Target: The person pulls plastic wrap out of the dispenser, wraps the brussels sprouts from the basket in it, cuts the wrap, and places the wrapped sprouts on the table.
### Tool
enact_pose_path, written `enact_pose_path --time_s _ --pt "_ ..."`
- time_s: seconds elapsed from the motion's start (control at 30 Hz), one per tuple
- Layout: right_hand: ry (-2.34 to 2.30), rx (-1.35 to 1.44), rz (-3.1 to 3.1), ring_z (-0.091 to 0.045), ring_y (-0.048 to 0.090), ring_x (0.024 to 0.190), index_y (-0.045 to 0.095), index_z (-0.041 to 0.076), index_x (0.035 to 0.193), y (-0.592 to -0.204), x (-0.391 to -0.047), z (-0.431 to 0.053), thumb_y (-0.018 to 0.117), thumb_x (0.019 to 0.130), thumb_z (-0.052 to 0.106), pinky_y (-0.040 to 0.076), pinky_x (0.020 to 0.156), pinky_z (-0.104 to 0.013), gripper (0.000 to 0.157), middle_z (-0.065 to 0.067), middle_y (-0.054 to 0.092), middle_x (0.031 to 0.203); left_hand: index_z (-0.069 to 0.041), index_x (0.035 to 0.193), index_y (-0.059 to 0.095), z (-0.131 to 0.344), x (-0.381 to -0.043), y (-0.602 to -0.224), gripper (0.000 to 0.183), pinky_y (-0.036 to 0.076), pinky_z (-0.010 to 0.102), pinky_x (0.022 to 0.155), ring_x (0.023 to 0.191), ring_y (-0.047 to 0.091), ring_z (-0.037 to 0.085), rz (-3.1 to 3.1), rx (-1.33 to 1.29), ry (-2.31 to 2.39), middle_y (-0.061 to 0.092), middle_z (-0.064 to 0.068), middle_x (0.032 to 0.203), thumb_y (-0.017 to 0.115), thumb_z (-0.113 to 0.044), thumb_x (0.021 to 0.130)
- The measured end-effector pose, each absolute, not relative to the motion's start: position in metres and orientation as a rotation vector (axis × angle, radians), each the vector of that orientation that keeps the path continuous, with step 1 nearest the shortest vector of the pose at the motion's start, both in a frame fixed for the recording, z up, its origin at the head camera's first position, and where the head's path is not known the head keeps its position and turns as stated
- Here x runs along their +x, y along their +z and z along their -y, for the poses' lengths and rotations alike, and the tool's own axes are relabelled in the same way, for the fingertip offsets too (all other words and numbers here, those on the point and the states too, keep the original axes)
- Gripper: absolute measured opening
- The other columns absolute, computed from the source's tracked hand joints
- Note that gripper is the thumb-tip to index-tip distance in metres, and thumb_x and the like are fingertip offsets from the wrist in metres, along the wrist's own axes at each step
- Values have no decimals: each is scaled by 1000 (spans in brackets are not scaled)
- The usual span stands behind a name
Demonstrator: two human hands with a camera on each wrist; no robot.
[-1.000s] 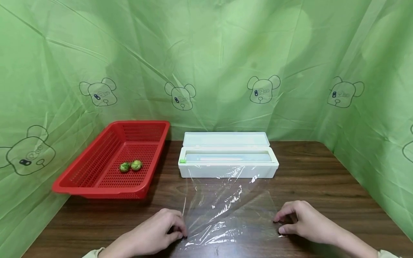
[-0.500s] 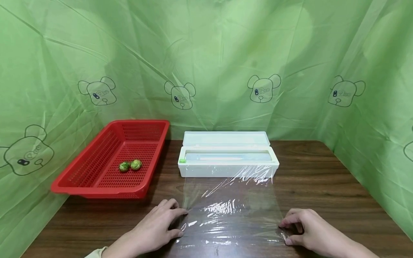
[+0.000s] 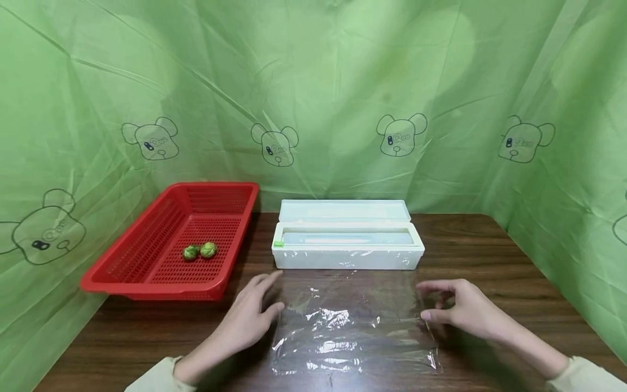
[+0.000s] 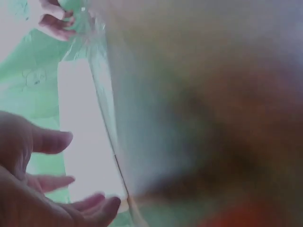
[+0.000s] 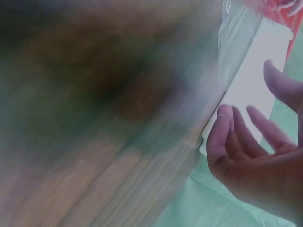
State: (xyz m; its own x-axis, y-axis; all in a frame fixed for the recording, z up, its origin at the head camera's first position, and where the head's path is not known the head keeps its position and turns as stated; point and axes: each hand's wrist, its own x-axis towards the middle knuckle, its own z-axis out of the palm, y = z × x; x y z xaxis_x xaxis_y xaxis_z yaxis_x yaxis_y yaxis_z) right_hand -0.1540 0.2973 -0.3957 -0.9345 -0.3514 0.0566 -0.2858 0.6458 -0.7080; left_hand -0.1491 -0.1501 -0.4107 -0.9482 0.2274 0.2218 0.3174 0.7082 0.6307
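A sheet of clear plastic wrap (image 3: 343,321) lies on the wooden table, running forward from a white cling wrap dispenser (image 3: 348,258). The dispenser's lid (image 3: 343,210) is raised, and a green slider (image 3: 278,244) sits at its left end. Beside the sheet's left edge is my left hand (image 3: 251,316), its fingers extended and thumb apart. My right hand (image 3: 462,310) is at the right edge, fingers slightly bent, with a gap between thumb and forefinger. Both wrist views show spread fingers in front of the dispenser; whether any fingertip touches the film is unclear.
To the left stands a red perforated basket (image 3: 161,286) with two small green Brussels sprouts (image 3: 208,250) in it. A green curtain (image 3: 333,98) with bear drawings encloses the table (image 3: 490,250) at the back and sides.
Both hands have moved from the sheet's near corners toward the dispenser. The right thumb and fingers, earlier pinching the film's corner, have let go. The wrap now lies flat on the table.
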Motion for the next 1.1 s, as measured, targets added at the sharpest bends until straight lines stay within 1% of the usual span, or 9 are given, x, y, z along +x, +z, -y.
enact_pose_path --time_s 0.1,0.2,0.33,0.4,0.53,0.7,0.8,0.87,1.1 --pt "-1183 -448 -2793 -17 64 87 66 2 139 -395 -167 -291 91 84 26 50 65 -28 65 -7 73 107 -4 159 44 144 -161 -410 72 36 65 114 139 48 47 2769 -361 -1116 51 26 151 77 -11 95" --pt "-1163 -417 -2812 -21 67 93 64 2 142 -397 -177 -287 92 83 29 51 69 -28 70 -7 74 108 -3 160 41 140 -170 -409 73 33 63 116 144 42 47 2767 -314 -1169 46 29 156 75 -12 97" --pt "-1184 -404 -2806 -23 69 97 64 1 142 -399 -182 -287 91 84 29 52 73 -28 70 -8 74 123 -8 162 39 139 -173 -410 77 34 59 117 145 43 40 2773 -275 -1208 46 23 158 77 -13 96" --pt "-1207 -393 -2799 -24 68 97 66 1 140 -398 -181 -290 91 84 27 52 72 -27 66 -10 74 125 -10 163 39 139 -173 -411 80 36 59 116 144 45 38 2773 -278 -1216 47 19 158 79 -13 94" --pt "-1238 -351 -2786 -24 68 96 67 1 138 -397 -178 -295 90 85 23 53 70 -27 63 -10 74 121 -14 164 38 140 -175 -411 88 38 60 114 143 47 38 2769 -302 -1229 48 17 158 84 -10 89" --pt "-1227 -306 -2832 -23 70 97 64 1 141 -398 -180 -301 88 88 26 54 72 -29 64 -14 73 117 -15 165 38 140 -177 -409 90 39 60 113 141 49 37 2785 -298 -1220 46 16 159 85 -10 89" --pt "-1226 -327 -2849 -25 69 103 62 3 145 -400 -186 -299 88 88 28 53 76 -29 68 -14 73 120 -16 164 38 140 -179 -408 88 42 60 111 136 53 35 2795 -295 -1211 47 15 159 84 -11 89" --pt "-1207 -363 -2868 -27 67 109 61 4 147 -401 -190 -298 88 88 30 51 80 -30 70 -13 72 128 -15 164 40 140 -180 -408 87 43 60 110 135 54 34 2798 -293 -1208 48 15 158 84 -11 89" --pt "-1148 -418 -2916 -28 68 113 61 2 146 -400 -198 -293 88 88 31 50 94 -43 70 -11 74 124 -11 161 43 139 -185 -407 82 36 56 116 145 44 36 2809 -301 -1219 46 16 159 83 -10 90"
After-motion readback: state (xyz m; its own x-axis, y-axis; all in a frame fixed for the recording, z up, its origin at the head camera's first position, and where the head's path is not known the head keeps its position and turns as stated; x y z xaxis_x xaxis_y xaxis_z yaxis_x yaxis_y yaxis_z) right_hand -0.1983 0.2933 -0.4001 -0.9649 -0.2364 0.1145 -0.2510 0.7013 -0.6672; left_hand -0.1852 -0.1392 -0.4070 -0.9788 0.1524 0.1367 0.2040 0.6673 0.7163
